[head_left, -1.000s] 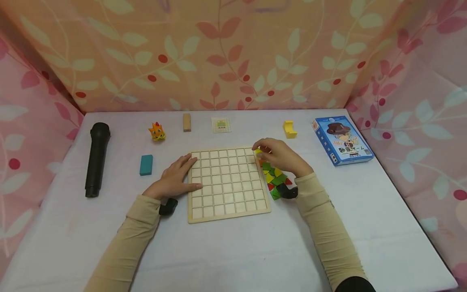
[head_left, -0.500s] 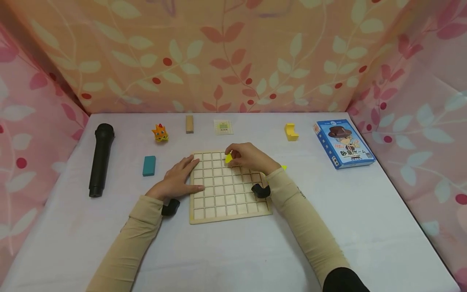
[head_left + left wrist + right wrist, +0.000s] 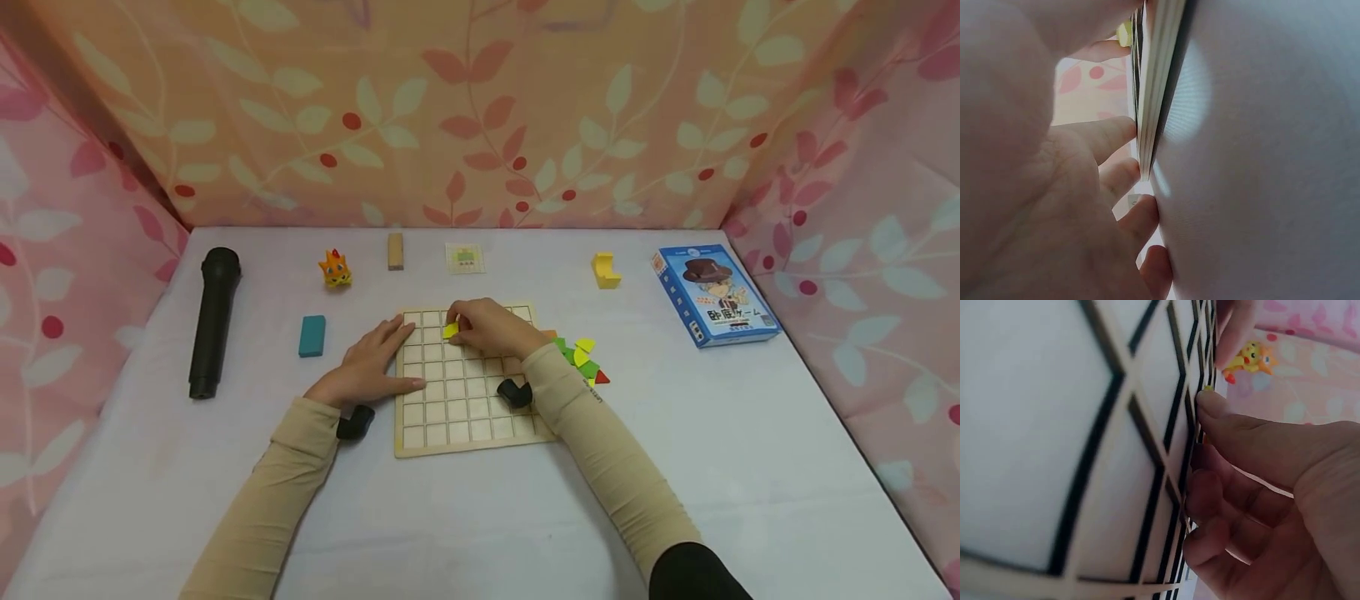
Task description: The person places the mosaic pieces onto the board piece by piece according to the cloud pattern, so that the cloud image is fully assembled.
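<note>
Wooden grid board [image 3: 472,392] is lying flat on the white table [image 3: 750,433], and everything else is sitting around it. Black microphone [image 3: 213,321] is lying well to the left of the board, lengthwise. Blue game box [image 3: 716,293] is lying well to the board's right, toward the far edge. Left hand [image 3: 371,362] is resting with straight, relaxed fingers along the board's left edge, fingertips touching its rim; the left wrist view is showing those fingers [image 3: 1116,134] against the board's side. Right hand [image 3: 491,327] is reaching over the board's far rows and pinching a small yellow tile [image 3: 450,330] between thumb and fingertips, just above or on a cell near the board's far edge; whether the tile is touching the cell I cannot tell. A heap of green, yellow and red tiles [image 3: 581,358] is lying just beside the board's right edge. Teal block [image 3: 312,335] is sitting left of the board, near the left hand. Beyond the board's far edge, a yellow block [image 3: 604,271], a small printed card [image 3: 465,257], an upright wooden block [image 3: 395,251] and an orange toy figure [image 3: 335,269] are standing in a row.
</note>
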Tool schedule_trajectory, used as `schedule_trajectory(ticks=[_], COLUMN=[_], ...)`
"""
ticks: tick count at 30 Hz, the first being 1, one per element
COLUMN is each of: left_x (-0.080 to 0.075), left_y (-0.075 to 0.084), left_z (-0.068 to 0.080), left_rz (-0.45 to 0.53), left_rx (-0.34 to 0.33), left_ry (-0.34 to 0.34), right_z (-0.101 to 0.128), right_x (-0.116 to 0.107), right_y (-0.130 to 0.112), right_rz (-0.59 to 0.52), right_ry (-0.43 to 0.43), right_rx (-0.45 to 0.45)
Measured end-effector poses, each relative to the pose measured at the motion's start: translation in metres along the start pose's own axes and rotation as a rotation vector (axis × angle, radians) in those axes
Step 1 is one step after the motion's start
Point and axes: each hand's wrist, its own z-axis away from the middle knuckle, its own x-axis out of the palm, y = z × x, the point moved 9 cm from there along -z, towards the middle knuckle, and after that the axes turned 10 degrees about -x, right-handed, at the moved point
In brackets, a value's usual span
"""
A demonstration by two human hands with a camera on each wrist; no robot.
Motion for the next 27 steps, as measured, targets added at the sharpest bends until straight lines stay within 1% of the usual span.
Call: schedule_trajectory(ticks=[8,15,20,23,27], left_x=[-0.004,-0.004,-0.004,-0.003,-0.002], left_y=[0.002,0.002,0.001,0.001,0.002], left_z=[0.002,0.002,0.001,0.001,0.002], left_rz=[0.0,0.004,0.001,0.002,0.017], left_rx=[0.003,0.007,0.005,0.009,0.011], left_ry=[0.004,0.003,0.004,0.003,-0.003], right_z=[0.0,0.0,0.001,0.006,0.024], right_x=[-0.001,0.0,0.0,-0.006,-0.025], right_y=[-0.002,-0.004,-0.004,-0.004,-0.003], right_rz=[-0.012,0.022,0.034,0.037,0.054], right_ry=[-0.031,-0.025,-0.033,-0.036,-0.027], right_rx=[0.016,-0.015,-0.021,0.002,0.051])
